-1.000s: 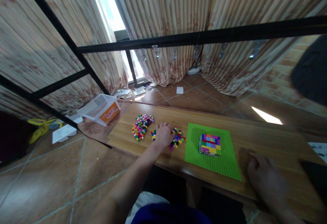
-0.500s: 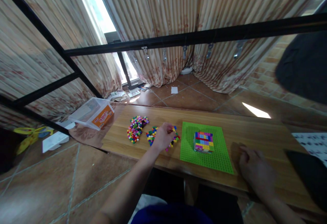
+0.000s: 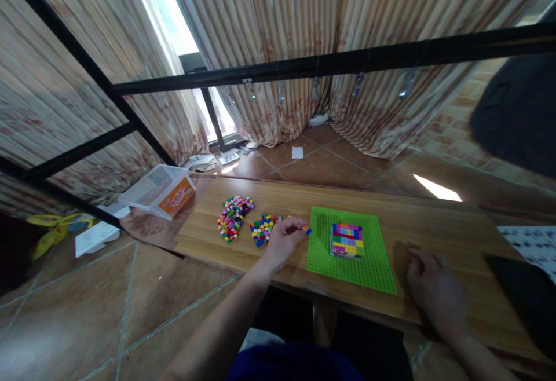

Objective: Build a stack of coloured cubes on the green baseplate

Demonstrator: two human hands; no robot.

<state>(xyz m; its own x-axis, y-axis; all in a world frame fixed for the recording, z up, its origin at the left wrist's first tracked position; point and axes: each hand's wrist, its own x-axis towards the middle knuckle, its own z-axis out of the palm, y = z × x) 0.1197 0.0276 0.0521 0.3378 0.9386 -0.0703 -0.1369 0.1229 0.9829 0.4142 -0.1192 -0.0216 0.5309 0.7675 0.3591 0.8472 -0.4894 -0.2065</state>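
Note:
Between the pinched fingertips of my left hand (image 3: 283,242) are small toy building bricks (image 3: 307,230), one blue and one orange. That hand hovers just left of a green studded baseplate (image 3: 318,262), partly covering a pile of mixed bricks (image 3: 262,229). On the baseplate stands a block built from many colours of brick (image 3: 346,241), its top showing purple, blue, red and yellow. To the right of the plate, my right hand (image 3: 434,288) rests on the wooden table with its fingers loosely curled; nothing shows in them.
Another heap of loose bricks (image 3: 233,218) lies farther left on the table (image 3: 208,196). Past the left end sits a clear plastic box (image 3: 152,193) with an orange label. A black object (image 3: 521,294) and a printed sheet (image 3: 527,245) are at the right. A black metal bar (image 3: 295,68) crosses above.
My left hand has lifted from the nearer pile and moved right toward the baseplate, with blue and orange bricks now showing at its fingertips. My right hand has stayed put.

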